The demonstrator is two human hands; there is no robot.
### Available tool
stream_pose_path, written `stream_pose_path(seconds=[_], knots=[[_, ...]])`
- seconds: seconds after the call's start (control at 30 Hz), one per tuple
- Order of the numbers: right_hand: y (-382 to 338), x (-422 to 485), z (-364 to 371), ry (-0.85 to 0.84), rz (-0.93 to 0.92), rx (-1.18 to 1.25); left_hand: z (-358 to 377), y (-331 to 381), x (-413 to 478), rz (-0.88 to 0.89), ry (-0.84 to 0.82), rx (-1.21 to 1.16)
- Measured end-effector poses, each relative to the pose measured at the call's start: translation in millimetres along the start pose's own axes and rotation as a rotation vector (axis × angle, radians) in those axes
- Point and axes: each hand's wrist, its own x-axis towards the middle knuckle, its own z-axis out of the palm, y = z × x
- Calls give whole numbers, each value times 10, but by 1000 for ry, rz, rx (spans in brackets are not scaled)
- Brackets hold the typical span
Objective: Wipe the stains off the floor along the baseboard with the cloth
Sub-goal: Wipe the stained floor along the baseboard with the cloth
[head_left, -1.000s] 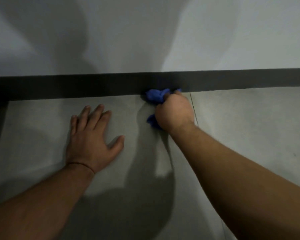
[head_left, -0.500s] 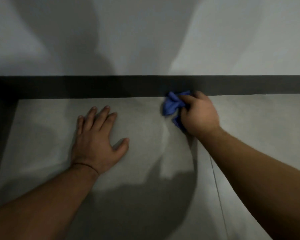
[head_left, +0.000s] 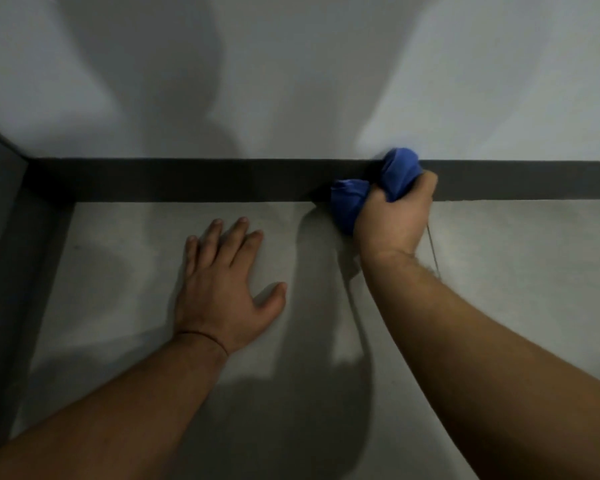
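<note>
My right hand is closed around a bunched blue cloth, which presses against the dark baseboard where it meets the grey tiled floor. Part of the cloth bulges above my fingers, up to the baseboard's top edge. My left hand lies flat on the floor to the left, fingers spread, holding nothing. I cannot make out any stain on the floor in this dim light.
A pale wall rises above the baseboard. At the far left a dark side wall or panel forms a corner. A tile joint runs across the floor just right of my right wrist.
My right hand with the cloth has slid right along the baseboard and risen against it. The view has shifted, bringing the left corner into sight. My left hand stays planted.
</note>
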Motion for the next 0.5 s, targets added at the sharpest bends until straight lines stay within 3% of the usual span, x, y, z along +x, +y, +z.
stream_pose_path(seconds=[0.37,0.5], knots=[[-164,-188,-323,-504,-201,-150,-35,0,33,-9,-56,-16],[-284,-181,-545,-628,-125,-174,-28,8,33,-12,-21,-43]])
